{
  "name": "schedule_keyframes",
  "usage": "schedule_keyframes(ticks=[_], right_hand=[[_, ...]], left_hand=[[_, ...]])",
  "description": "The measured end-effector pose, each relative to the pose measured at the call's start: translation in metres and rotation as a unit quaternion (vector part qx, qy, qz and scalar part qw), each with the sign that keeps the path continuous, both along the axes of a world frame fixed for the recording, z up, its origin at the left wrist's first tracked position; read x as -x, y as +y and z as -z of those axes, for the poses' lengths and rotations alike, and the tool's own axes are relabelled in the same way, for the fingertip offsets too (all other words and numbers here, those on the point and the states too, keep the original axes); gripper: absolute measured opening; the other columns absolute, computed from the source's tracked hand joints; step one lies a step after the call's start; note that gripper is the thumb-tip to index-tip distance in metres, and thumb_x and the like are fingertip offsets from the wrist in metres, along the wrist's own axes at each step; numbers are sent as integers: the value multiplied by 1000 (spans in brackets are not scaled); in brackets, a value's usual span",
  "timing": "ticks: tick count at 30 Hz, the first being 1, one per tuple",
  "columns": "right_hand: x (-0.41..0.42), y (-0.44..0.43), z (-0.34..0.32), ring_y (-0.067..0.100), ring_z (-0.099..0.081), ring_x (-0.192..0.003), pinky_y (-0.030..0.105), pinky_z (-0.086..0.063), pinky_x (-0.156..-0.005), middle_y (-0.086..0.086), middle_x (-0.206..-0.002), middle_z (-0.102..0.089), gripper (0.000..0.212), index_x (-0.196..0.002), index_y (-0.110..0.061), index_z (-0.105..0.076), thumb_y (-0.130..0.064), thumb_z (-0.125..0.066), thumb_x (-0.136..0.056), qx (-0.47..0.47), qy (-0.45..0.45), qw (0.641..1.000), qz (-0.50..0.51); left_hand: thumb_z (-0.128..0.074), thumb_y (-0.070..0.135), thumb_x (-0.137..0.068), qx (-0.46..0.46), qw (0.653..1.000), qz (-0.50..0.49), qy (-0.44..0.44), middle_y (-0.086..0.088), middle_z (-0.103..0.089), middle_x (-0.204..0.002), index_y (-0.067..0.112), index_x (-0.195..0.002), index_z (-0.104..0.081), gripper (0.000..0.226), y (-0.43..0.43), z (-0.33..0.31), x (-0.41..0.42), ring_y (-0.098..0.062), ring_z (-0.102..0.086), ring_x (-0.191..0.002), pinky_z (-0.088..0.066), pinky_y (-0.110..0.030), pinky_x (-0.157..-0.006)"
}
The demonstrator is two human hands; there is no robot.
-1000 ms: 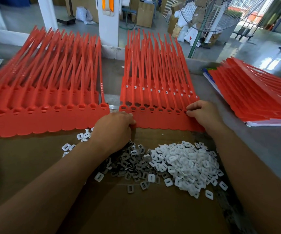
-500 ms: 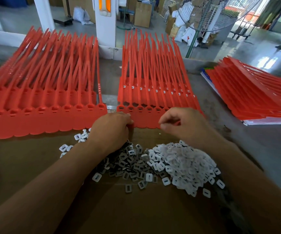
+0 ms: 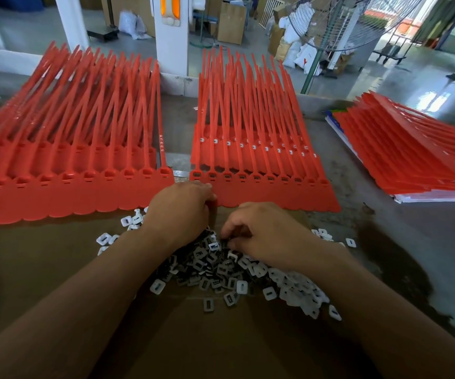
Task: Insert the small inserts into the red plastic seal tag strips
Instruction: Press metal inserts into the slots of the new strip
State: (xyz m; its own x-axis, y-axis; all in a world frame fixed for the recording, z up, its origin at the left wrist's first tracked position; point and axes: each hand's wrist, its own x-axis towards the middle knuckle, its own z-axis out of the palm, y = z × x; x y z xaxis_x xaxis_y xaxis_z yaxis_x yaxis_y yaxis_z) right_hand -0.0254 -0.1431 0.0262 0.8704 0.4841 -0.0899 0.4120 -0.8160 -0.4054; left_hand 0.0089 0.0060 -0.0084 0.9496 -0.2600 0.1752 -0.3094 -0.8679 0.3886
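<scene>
1. Strips [image 3: 65,160] in a red stack lie beyond and left of the insert pile [image 3: 220,269].
2. Our left hand [image 3: 179,212], just beyond the pile, grips the middle strip sheet [image 3: 275,192] by its near corner.
3. Our right hand [image 3: 270,233] curls its fingertips into the pile; whether it pinches an insert, we cannot tell.

daylight floods in from 1–2 o'clock; glare blows out the floor [image 3: 434,101] there. your bench [image 3: 357,214] sits dimmer, evenly lit. your left hand [image 3: 182,212] and right hand [image 3: 270,233] drop soft shadow on the inserts [image 3: 207,266], greying them. red strips [image 3: 412,160] at 3 o'clock smear with blur. straight lines bow at the edges.
</scene>
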Motion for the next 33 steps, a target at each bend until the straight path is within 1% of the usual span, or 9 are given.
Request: schedule_keyframes(ticks=[5,13,15,17,19,23,29,31,33], right_hand=[[1,1,-2,6,-46,-91,31,-44,-86,-14,-88,-43,12,-96,-22,-65,-17,-59,-87,43,17,999,-19],[1,2,-4,9,-41,-88,23,-34,-74,-3,-99,-46,9,-100,-17,-53,-14,-47,-93,139,14,988,-68],[2,-2,-6,8,-40,-82,22,-33,-70,-6,-93,-43,8,-89,-21,-45,-14,-45,-93,110,33,992,-58],[2,-6,-7,6,-40,-71,22,-34,-64,-10,-82,-43,21,-78,-27,-37,-13,-43,-94,62,43,996,-36],[3,-11,-7,5,-39,-64,23,-35,-59,-8,-74,-44,23,-78,-27,-35,-12,-40,-94,28,27,999,-23],[4,-17,-3,2,-38,-57,17,-34,-54,-8,-69,-46,24,-77,-28,-38,-11,-42,-94,-53,7,998,17],[1,-25,-3,-15,-51,-69,2,-39,-64,-19,-76,-54,16,-93,-20,-60,-6,-53,-89,-140,10,989,52],[1,-28,-4,-16,-51,-68,2,-38,-62,-19,-75,-56,17,-92,-18,-64,-5,-54,-89,-134,2,989,55],[1,-31,-4,-8,-54,-63,7,-41,-57,-16,-73,-58,22,-82,-24,-61,-5,-53,-89,-140,-8,988,64]], left_hand=[[-45,5,-82,2,1000,3,0,4,-52,-133,19,-112,-64,38,-1,-1,0,-17,-46,-123,-38,-33,-98],[-45,4,-81,10,1000,3,-1,4,-52,-133,18,-113,-63,40,-1,-1,1,-17,-46,-123,-38,-33,-98],[-45,4,-81,8,1000,3,-1,4,-52,-133,19,-113,-64,39,-1,-2,1,-17,-47,-122,-39,-33,-96],[-45,5,-82,5,1000,5,-3,4,-52,-132,19,-113,-64,39,-1,-3,2,-17,-48,-121,-41,-33,-95],[-44,5,-82,4,1000,5,-3,4,-53,-131,19,-112,-64,39,-1,-3,2,-17,-49,-119,-41,-33,-94],[-44,5,-83,-1,1000,3,3,6,-50,-135,20,-115,-62,40,-2,-3,3,-16,-46,-123,-40,-33,-98],[-44,6,-83,-5,1000,5,1,6,-49,-135,20,-115,-62,39,-2,-3,3,-15,-45,-123,-39,-33,-97],[-44,6,-84,-4,1000,5,1,6,-50,-134,21,-115,-62,39,-2,-3,3,-15,-45,-124,-38,-32,-97],[-43,6,-84,-2,1000,4,1,5,-52,-132,21,-115,-62,39,-2,-2,3,-15,-46,-123,-38,-32,-96]])
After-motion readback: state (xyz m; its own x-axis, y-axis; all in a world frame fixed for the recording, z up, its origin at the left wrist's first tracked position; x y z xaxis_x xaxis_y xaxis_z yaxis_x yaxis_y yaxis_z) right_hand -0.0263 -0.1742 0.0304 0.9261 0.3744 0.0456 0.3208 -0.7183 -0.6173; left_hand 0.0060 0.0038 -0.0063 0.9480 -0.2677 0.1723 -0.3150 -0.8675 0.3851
